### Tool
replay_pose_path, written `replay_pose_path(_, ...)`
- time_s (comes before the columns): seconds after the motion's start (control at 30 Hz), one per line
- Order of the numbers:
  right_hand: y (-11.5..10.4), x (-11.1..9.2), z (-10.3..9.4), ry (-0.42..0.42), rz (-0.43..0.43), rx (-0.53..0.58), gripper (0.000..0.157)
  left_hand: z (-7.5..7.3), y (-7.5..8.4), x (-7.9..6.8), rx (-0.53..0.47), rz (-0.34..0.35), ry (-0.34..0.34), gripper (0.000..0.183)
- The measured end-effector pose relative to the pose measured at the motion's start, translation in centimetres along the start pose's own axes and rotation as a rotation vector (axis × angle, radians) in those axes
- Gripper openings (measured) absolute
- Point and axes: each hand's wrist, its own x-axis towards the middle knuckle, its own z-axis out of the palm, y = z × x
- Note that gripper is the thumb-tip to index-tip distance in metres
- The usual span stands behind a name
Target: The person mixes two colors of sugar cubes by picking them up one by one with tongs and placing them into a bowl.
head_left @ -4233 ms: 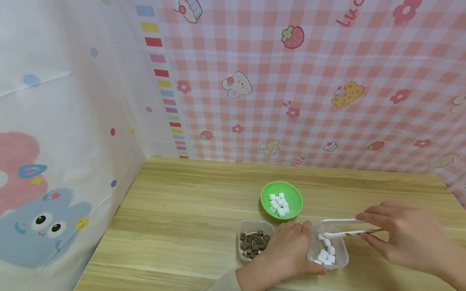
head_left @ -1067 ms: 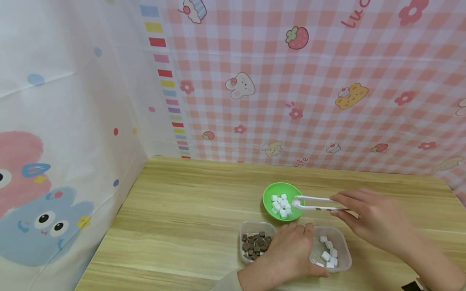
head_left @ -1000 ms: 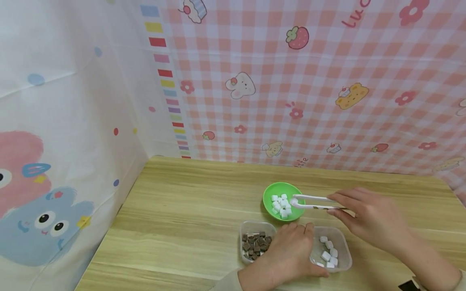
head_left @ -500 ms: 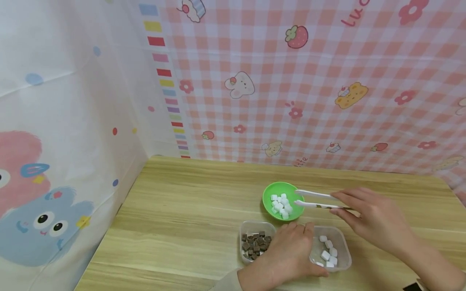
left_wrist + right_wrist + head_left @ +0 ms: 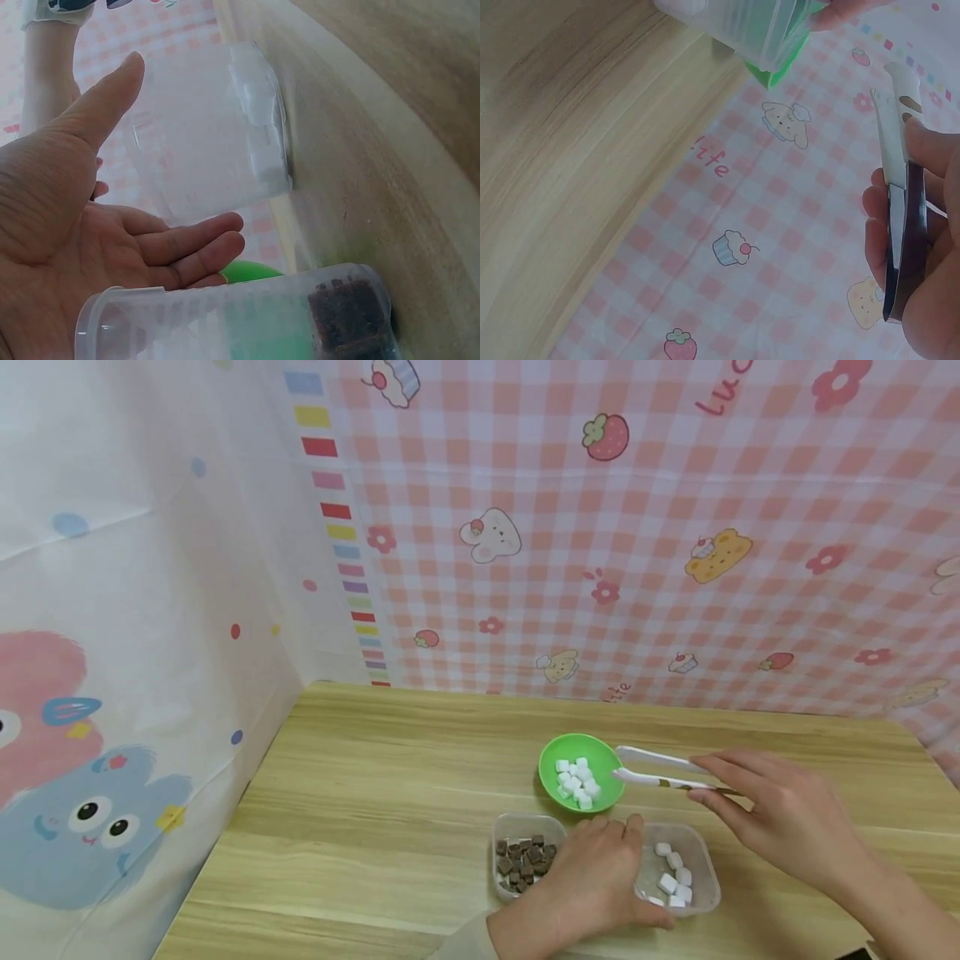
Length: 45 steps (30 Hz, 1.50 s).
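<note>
My right hand (image 5: pixel 780 818) holds white-tipped tongs (image 5: pixel 656 781) with brown marks. Their tips stand apart at the right rim of a green bowl (image 5: pixel 546 777), with nothing between them. White cubes (image 5: pixel 576 781) are heaped in the bowl. My left hand (image 5: pixel 592 877) rests against the left side of a clear plastic container (image 5: pixel 708 893), thumb at its near rim and fingers toward its far corner. Several white cubes (image 5: pixel 668 883) lie in that container. In the left wrist view the left fingers (image 5: pixel 191 247) are fairly straight, beside the container wall (image 5: pixel 187 135).
A second clear container (image 5: pixel 498 827) with dark brown cubes (image 5: pixel 525 860) stands left of my left hand, partly hidden by it. Everything sits on a wood-grain table (image 5: pixel 375 793). Behind it hangs a pink checked cloth (image 5: pixel 652 510), with a white printed cloth (image 5: pixel 150 568) at the left.
The tongs went from the right container to the green bowl with a white cube and let it go there. Their tips have parted and drawn slightly right. My left hand stayed put.
</note>
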Motion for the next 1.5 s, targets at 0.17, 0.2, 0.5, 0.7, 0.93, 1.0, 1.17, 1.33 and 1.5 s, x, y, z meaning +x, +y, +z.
replay_pose_path(0.17, 0.0, 0.1, 0.0, 0.013, 0.004, 0.019, 0.064, -0.5, -0.4, 0.0, -0.016, -0.014, 0.0, 0.117)
replay_pose_path(0.2, 0.0, 0.2, 0.0, 0.015, 0.005, 0.022, 0.064, -0.7, -0.5, -0.1, -0.017, -0.014, 0.01, 0.116)
replay_pose_path(0.5, -1.1, 0.7, -0.3, 0.02, 0.027, 0.023, 0.066, -2.0, -2.5, -1.7, -0.029, 0.029, 0.063, 0.106)
replay_pose_path(0.7, -2.1, 1.3, 0.1, 0.092, 0.009, 0.046, 0.062, -2.7, -5.0, -3.2, -0.047, 0.061, 0.072, 0.099)
replay_pose_path(0.93, -3.1, 1.5, 0.9, 0.087, 0.005, 0.075, 0.06, -3.0, -7.6, -5.0, -0.101, 0.022, 0.036, 0.103)
replay_pose_path(1.0, -3.5, 1.6, 1.1, 0.08, -0.004, 0.085, 0.058, -3.0, -8.2, -5.5, -0.106, 0.008, 0.034, 0.104)
replay_pose_path(1.17, -4.4, 1.7, 1.7, 0.044, 0.0, 0.123, 0.056, -2.7, -9.5, -6.5, -0.106, -0.011, 0.055, 0.104)
replay_pose_path(1.33, -5.3, 1.9, 2.1, -0.019, 0.021, 0.123, 0.058, -2.7, -10.3, -7.2, -0.118, -0.018, 0.042, 0.109)
replay_pose_path(1.5, -5.8, 1.9, 2.6, -0.066, 0.006, 0.118, 0.06, -2.5, -10.8, -7.7, -0.106, -0.003, 0.045, 0.111)
